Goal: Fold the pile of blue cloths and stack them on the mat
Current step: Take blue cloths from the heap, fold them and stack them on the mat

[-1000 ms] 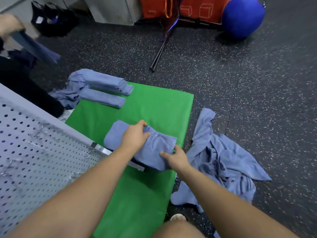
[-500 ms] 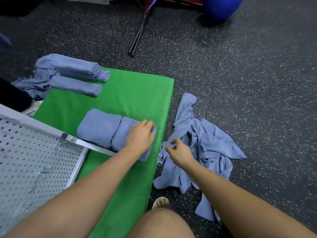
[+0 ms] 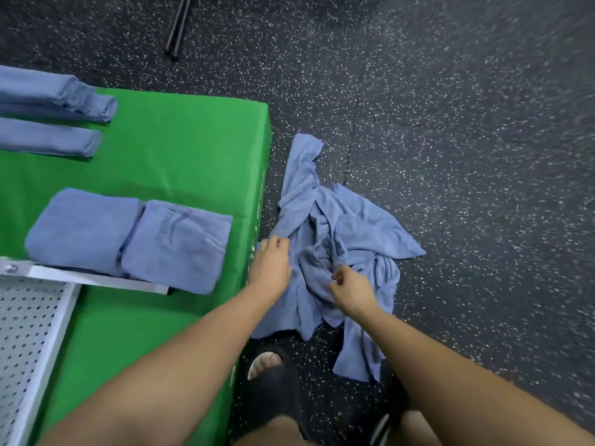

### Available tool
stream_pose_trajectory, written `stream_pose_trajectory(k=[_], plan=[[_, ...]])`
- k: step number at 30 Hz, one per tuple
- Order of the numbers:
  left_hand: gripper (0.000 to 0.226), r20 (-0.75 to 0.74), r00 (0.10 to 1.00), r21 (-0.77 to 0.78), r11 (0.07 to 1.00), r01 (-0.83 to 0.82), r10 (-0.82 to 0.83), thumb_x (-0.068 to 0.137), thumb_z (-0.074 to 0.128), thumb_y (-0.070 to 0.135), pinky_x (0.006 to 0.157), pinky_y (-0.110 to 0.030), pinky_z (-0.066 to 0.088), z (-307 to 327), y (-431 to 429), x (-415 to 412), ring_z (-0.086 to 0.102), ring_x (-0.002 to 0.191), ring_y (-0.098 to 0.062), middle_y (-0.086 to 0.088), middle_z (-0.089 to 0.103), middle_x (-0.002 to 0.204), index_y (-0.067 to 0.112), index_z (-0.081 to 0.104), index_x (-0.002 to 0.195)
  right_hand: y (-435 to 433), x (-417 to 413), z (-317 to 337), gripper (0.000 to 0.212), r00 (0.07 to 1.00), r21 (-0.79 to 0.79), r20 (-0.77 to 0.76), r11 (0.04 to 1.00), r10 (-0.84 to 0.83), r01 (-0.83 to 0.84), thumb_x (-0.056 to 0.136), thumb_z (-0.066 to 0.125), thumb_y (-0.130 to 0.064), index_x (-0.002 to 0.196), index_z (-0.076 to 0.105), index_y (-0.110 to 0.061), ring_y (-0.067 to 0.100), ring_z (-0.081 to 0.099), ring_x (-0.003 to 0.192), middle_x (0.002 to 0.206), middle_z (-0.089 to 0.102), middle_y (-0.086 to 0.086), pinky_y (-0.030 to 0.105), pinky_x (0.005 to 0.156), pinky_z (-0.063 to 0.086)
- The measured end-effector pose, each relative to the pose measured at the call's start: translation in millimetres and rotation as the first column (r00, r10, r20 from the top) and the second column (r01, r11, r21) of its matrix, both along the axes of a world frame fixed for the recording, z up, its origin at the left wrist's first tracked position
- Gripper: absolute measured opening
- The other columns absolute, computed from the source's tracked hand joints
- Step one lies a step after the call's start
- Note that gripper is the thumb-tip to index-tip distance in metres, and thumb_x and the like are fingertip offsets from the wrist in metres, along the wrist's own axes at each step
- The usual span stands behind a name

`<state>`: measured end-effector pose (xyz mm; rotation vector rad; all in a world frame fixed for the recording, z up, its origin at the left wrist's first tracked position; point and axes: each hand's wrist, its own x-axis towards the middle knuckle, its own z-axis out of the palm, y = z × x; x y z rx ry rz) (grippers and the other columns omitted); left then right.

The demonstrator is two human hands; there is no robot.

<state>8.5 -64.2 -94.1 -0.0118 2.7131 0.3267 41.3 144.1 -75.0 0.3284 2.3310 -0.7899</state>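
A crumpled pile of blue cloths (image 3: 341, 239) lies on the dark speckled floor just right of the green mat (image 3: 180, 149). My left hand (image 3: 270, 263) reaches over the pile's left edge, its fingers touching the cloth. Over the middle of the pile my right hand (image 3: 351, 291) has its fingers loosely curled, thumb and forefinger apart, with no cloth clearly pinched. Two folded blue cloths (image 3: 128, 239) lie side by side on the mat near its front. Further folded blue cloths (image 3: 54, 101) sit at the mat's far left.
A white perforated metal panel (image 3: 32, 320) overlaps the mat's near left side and touches the folded cloths. Black rods (image 3: 177, 27) lie on the floor beyond the mat. My foot in a dark sandal (image 3: 273, 375) stands beside the mat's near corner.
Both hands left the folded cloth on the mat and moved right to the loose pile on the floor. The view swung down and to the right.
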Motion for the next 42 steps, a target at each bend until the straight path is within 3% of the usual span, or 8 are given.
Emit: stream_pose_trajectory(k=[5, 10, 14, 19, 25, 30, 34, 42], plan=[[0.052, 0.002, 1.000, -0.212, 0.977, -0.002, 0.002, 0.105, 0.049, 0.012, 0.105, -0.042, 0.043, -26.4, -5.7, -25.5, 0.051, 0.132, -0.035, -0.016, 0.056, 0.142, 0.009, 0.035, 0.155, 11.6, -4.7, -5.7, 0.018, 1.000, -0.088, -0.025, 0.996, 0.006, -0.008, 0.101, 0.060, -0.020, 0.116, 0.067, -0.015, 0.022, 0.063, 0.083, 0.091, 0.068, 0.001, 0.032, 0.070, 0.045], [0.032, 0.057, 0.977, -0.362, 0.908, 0.211, -0.205, 0.100, 0.049, 0.006, 0.100, -0.040, 0.043, -17.3, -11.6, -43.3, 0.061, 0.117, -0.030, -0.008, 0.071, 0.122, 0.013, 0.067, 0.127, 0.6, -23.7, 8.6, 0.014, 0.993, -0.130, -0.110, 0.990, 0.041, -0.055, 0.098, 0.062, -0.020, 0.110, 0.068, -0.019, 0.022, 0.067, 0.090, 0.097, 0.074, 0.001, 0.033, 0.075, 0.048], [0.024, 0.068, 0.977, -0.318, 0.923, 0.215, -0.204, 0.099, 0.058, 0.012, 0.096, -0.042, 0.044, 11.6, -6.5, -62.3, 0.063, 0.112, -0.031, -0.007, 0.070, 0.115, 0.020, 0.072, 0.118, -8.1, -46.4, 32.2, 0.014, 0.973, -0.176, -0.222, 0.979, 0.066, -0.106, 0.096, 0.065, -0.021, 0.110, 0.066, -0.019, 0.018, 0.067, 0.090, 0.098, 0.072, -0.003, 0.036, 0.082, 0.055], [0.015, 0.000, 0.979, -0.083, 0.976, 0.202, -0.202, 0.094, 0.067, 0.022, 0.089, -0.037, 0.046, 87.8, -5.9, -86.1, 0.068, 0.107, -0.034, -0.006, 0.073, 0.111, 0.028, 0.069, 0.107, -20.4, -81.4, 84.4, 0.040, 0.918, -0.181, -0.363, 0.954, 0.161, -0.238, 0.091, 0.072, -0.017, 0.130, 0.064, -0.019, 0.023, 0.065, 0.111, 0.124, 0.069, 0.004, 0.041, 0.095, 0.053], [0.013, -0.080, 0.986, 0.185, 0.969, 0.160, -0.148, 0.089, 0.075, 0.024, 0.070, -0.031, 0.043, 203.5, -4.1, -111.8, 0.068, 0.090, -0.025, 0.004, 0.069, 0.086, 0.034, 0.068, 0.085, -23.1, -114.0, 170.7, 0.058, 0.829, -0.192, -0.499, 0.901, 0.251, -0.388, 0.089, 0.075, -0.018, 0.144, 0.059, -0.026, 0.019, 0.058, 0.130, 0.142, 0.065, -0.003, 0.030, 0.100, 0.044], [0.003, -0.192, 0.973, 0.330, 0.926, 0.185, -0.127, 0.089, 0.081, 0.027, 0.062, -0.020, 0.040, 302.6, 3.1, -117.0, 0.056, 0.067, 0.006, 0.016, 0.068, 0.071, 0.029, 0.082, 0.092, -9.3, -135.7, 251.1, 0.031, 0.834, -0.278, -0.525, 0.892, 0.170, -0.357, 0.085, 0.084, -0.022, 0.112, 0.070, -0.024, 0.016, 0.069, 0.101, 0.110, 0.076, -0.007, 0.037, 0.090, 0.053], [0.004, -0.302, 0.953, 0.486, 0.854, 0.186, -0.035, 0.088, 0.083, 0.031, 0.066, -0.028, 0.045, 377.0, 12.6, -106.7, 0.060, 0.068, -0.004, 0.008, 0.076, 0.076, 0.030, 0.079, 0.088, 6.0, -134.6, 325.5, 0.022, 0.803, -0.345, -0.590, 0.873, 0.084, -0.344, 0.092, 0.082, -0.022, 0.082, 0.063, -0.016, 0.004, 0.050, 0.062, 0.073, 0.061, -0.001, 0.029, 0.061, 0.042], [0.025, -0.240, 0.971, 0.793, 0.577, 0.195, 0.002, 0.087, 0.087, 0.013, 0.069, -0.023, 0.049, 479.0, 31.9, -58.0, 0.061, 0.074, -0.009, 0.003, 0.070, 0.081, 0.013, 0.069, 0.105, 44.8, -81.8, 452.3, 0.026, 0.699, -0.477, -0.709, 0.795, -0.095, -0.376, 0.104, 0.070, -0.023, 0.085, 0.063, -0.009, 0.010, 0.036, 0.068, 0.073, 0.044, 0.001, 0.028, 0.058, 0.029]])
